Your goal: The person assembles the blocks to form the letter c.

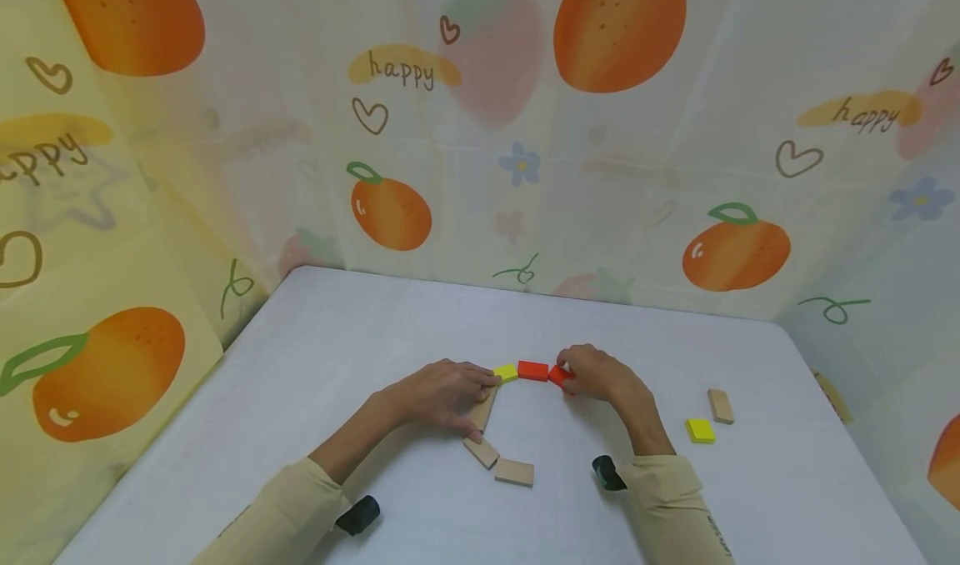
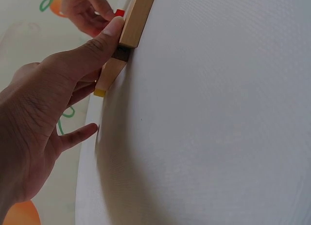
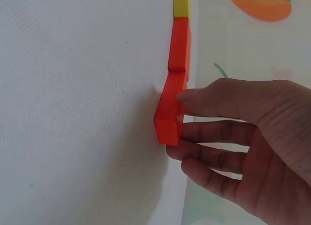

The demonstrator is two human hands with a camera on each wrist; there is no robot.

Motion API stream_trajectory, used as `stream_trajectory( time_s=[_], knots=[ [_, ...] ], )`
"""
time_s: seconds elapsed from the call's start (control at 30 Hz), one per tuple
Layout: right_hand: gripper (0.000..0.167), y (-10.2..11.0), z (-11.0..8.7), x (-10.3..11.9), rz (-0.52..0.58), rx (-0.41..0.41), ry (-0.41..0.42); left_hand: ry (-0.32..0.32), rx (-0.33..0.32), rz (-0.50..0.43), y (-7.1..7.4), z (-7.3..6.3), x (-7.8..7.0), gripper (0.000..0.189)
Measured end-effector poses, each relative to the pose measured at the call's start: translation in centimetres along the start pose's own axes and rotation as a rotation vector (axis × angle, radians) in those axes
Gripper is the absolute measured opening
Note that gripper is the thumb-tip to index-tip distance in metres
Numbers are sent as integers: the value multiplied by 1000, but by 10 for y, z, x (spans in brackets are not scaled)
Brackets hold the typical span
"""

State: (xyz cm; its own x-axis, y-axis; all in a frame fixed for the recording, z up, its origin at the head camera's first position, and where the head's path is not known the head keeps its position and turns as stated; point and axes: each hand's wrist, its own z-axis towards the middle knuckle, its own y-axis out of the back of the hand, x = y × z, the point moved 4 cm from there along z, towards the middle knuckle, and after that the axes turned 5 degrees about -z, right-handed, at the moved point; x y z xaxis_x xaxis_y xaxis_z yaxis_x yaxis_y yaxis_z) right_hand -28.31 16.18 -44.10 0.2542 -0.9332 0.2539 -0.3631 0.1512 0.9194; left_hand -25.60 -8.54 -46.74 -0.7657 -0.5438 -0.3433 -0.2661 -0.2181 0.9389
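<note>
My left hand (image 1: 442,394) spans a plain wooden block (image 1: 483,413), thumb by its near end and fingers at its far end, beside a yellow block (image 1: 506,373). In the left wrist view the thumb lies against the wooden blocks (image 2: 138,21) and the little finger sticks out. My right hand (image 1: 600,375) pinches a red block (image 3: 167,106) between thumb and fingers. That block's far end meets another red block (image 1: 533,371), which adjoins the yellow one. Two more wooden blocks, one angled (image 1: 482,452) and one lying flat (image 1: 514,472), continue the curved row toward me.
To the right lie a loose yellow block (image 1: 701,431) and a loose wooden block (image 1: 721,407). The white table (image 1: 360,315) meets a printed curtain (image 1: 465,173) at its back and sides. Dark wrist cameras (image 1: 358,515) sit under both sleeves.
</note>
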Motion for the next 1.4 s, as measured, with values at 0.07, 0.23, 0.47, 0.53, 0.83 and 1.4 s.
stream_trajectory(
  time_s=[0.07, 0.23, 0.47, 0.53, 0.83, 1.4],
  knots=[
    [38, 0, -1, -1, 6, 2, -8, 5, 5, -1, 1, 0, -1, 63],
    [38, 2, -2, -3, 12, -2, -13, 22, 15, 0, 2, 1, -2, 65],
    [37, 5, -7, -6, 12, -4, -19, 33, 21, 4, 3, 1, -3, 65],
    [37, 6, -9, -8, 17, -4, -27, 34, 20, 0, 3, 1, -3, 65],
    [37, 13, -22, -20, 10, -26, -23, 21, 7, 0, 0, 0, 0, 63],
    [39, 28, -45, -53, -3, -79, 11, 7, 3, 9, -2, 1, 1, 64]
  ],
)
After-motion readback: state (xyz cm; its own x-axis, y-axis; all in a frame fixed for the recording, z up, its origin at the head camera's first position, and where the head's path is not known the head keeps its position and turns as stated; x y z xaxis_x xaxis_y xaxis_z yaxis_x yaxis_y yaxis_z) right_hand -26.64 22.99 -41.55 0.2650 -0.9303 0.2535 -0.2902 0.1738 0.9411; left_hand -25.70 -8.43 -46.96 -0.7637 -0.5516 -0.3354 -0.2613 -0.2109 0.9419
